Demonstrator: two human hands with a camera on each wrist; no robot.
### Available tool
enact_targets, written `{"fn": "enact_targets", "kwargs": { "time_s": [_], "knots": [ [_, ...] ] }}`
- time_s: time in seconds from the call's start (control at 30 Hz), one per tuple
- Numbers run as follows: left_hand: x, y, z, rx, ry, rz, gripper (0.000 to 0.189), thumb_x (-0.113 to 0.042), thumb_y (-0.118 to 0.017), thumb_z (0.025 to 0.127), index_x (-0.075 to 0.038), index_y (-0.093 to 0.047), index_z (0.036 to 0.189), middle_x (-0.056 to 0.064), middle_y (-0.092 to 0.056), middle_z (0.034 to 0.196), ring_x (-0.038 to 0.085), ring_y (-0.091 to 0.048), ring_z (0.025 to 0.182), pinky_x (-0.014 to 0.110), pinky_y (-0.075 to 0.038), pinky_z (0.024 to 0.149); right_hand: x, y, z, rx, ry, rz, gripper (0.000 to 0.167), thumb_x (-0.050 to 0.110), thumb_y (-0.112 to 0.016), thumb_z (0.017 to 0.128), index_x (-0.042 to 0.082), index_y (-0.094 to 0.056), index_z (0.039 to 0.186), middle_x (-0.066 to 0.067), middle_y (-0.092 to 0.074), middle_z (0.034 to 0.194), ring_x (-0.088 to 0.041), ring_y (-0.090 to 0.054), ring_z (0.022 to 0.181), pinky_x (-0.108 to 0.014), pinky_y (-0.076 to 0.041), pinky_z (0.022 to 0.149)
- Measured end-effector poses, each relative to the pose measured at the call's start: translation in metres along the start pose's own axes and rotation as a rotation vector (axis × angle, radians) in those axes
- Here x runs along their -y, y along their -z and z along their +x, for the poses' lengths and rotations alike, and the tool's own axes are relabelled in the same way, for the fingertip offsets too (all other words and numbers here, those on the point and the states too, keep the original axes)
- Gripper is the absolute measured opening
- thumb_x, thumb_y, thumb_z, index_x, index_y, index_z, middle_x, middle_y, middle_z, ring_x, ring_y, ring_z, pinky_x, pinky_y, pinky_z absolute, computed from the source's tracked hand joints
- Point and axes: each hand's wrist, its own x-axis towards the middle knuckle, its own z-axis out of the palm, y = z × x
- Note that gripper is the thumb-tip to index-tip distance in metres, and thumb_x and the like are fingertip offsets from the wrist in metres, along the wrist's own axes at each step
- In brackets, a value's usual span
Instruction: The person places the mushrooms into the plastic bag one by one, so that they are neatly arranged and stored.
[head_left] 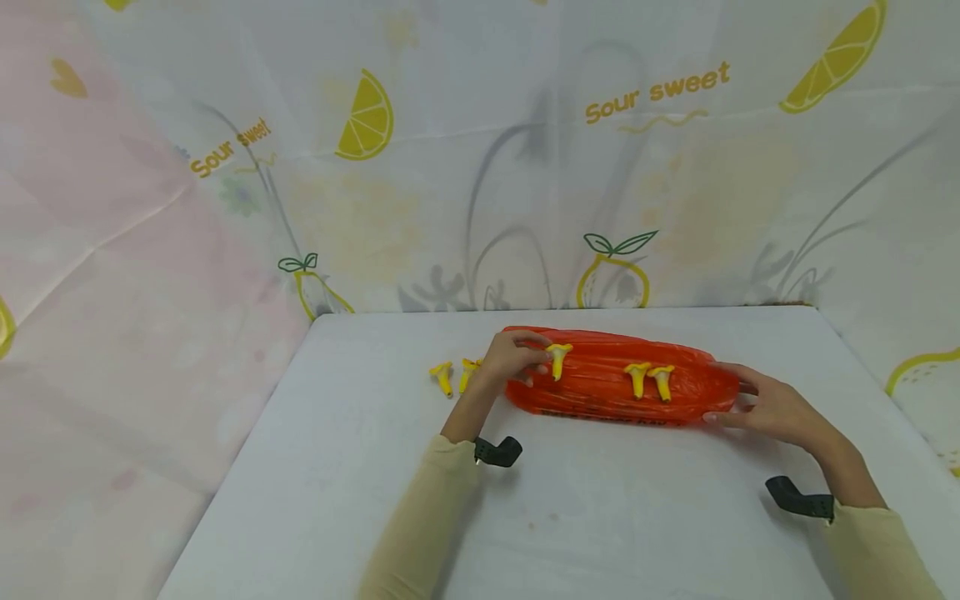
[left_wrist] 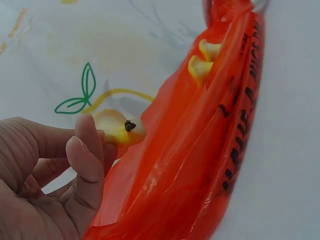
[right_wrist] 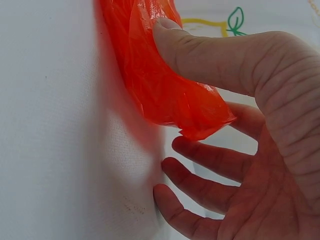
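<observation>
A red plastic bag with black print along its near edge lies flattened across the white table. My left hand pinches a yellow chanterelle-shaped mushroom over the bag's left part; the left wrist view shows the dark stem end of this mushroom. Two more yellow mushrooms lie side by side on top of the bag, right of its middle. At the bag's right end my right hand holds it, thumb on the near side and the index finger behind, the other fingers spread loosely below.
Left of the bag, a yellow mushroom lies on the white table, and another mushroom is partly hidden by my left hand. A printed curtain with lemon pictures hangs behind the table.
</observation>
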Motion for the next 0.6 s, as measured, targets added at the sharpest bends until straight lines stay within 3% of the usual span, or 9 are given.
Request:
{"fn": "enact_targets", "kwargs": {
  "time_s": [0.17,0.33,0.6],
  "knots": [
    [0.004,-0.012,0.003,0.031,0.017,-0.031,0.023,-0.005,-0.071,0.09,0.001,-0.07,0.112,0.006,-0.067,0.067,0.012,-0.063,0.055,0.021,-0.049,0.046,-0.001,0.0,0.0,-0.002,0.008,-0.01,0.092,0.041,-0.079,0.08,-0.004,-0.034,0.147,-0.038,-0.04,0.138,-0.053,-0.048,0.115,-0.057,-0.054,0.081],
    [0.007,-0.024,0.008,0.004,0.031,-0.002,0.02,-0.006,-0.073,0.088,-0.002,-0.072,0.108,0.008,-0.068,0.068,0.013,-0.065,0.056,0.021,-0.049,0.045,0.0,0.0,0.0,-0.003,0.01,-0.012,0.092,0.041,-0.079,0.08,-0.004,-0.034,0.146,-0.038,-0.041,0.138,-0.053,-0.048,0.115,-0.056,-0.054,0.08],
    [0.009,-0.045,0.015,0.039,0.027,0.001,0.021,-0.006,-0.074,0.088,-0.002,-0.072,0.109,0.01,-0.069,0.071,0.014,-0.065,0.056,0.021,-0.049,0.046,0.001,0.001,0.0,0.0,0.0,-0.028,0.092,0.042,-0.079,0.08,-0.004,-0.034,0.146,-0.039,-0.04,0.137,-0.053,-0.048,0.115,-0.058,-0.053,0.081]
  ]
}}
